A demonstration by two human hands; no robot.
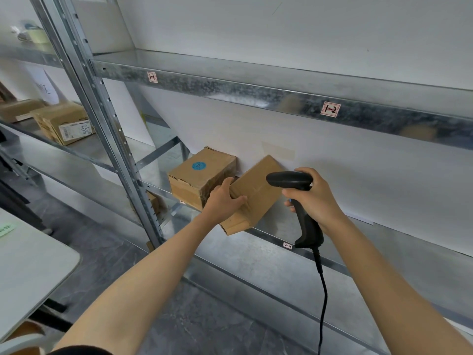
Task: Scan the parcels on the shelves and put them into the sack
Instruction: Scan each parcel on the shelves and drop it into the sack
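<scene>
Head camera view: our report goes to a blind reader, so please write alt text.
The left hand grips a cardboard box on a metal shelf while the right hand holds a black scanner near it. Another box with a blue sticker stands beside it.

brown cardboard parcels [252, 193], one blue-stickered [201, 175]; black scanner [297, 198]; mottled grey shelves [256, 92].

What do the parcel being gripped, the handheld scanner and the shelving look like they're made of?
Parcel gripped by the left hand: matte brown cardboard, probably corrugated, judging by its creased flaps and raw edge. Scanner in the right hand: black moulded plastic with a slight sheen. Shelf: likely galvanised steel, from its grey mottled, faintly reflective surface.
</scene>
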